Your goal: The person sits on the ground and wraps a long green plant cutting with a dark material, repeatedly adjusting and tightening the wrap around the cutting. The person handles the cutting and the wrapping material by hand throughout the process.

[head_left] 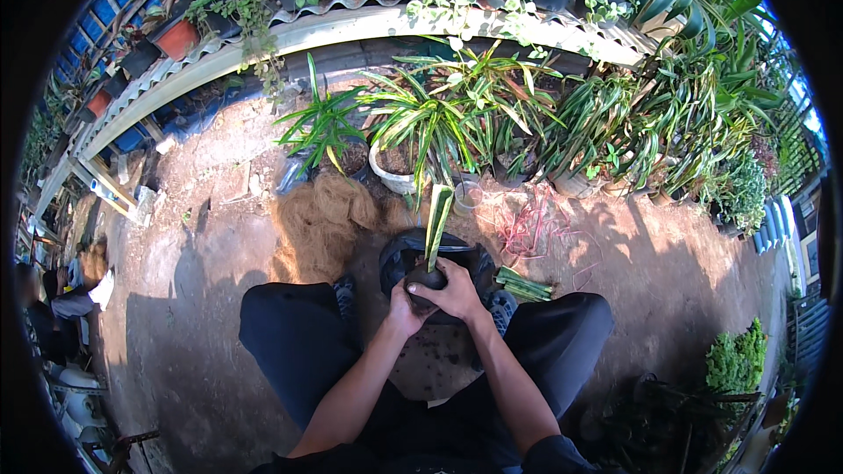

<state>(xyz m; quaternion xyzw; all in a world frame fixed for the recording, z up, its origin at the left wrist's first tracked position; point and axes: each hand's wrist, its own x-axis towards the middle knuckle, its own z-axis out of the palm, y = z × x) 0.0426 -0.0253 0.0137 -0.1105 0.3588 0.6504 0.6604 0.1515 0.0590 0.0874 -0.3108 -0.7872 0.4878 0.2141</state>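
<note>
Between my knees, my left hand (404, 310) and my right hand (457, 290) are closed together around a dark, rounded clump (426, 280) that looks like soil. My right thumb lies across its top. A long green leaf cutting with pale edges (437, 224) stands nearly upright out of it. Behind and below the hands sits a black plastic bag (395, 256), its contents mostly hidden. Several similar cut leaves (524, 284) lie in a small pile on the ground by my right foot.
Brown fibre (323, 218) is heaped ahead on the left. Pink string (529, 226) lies tangled on the right, near a clear plastic cup (469, 199). Potted plants (397, 177) line the far side below a shelf of hanging pots. Another person (72, 294) sits at the far left.
</note>
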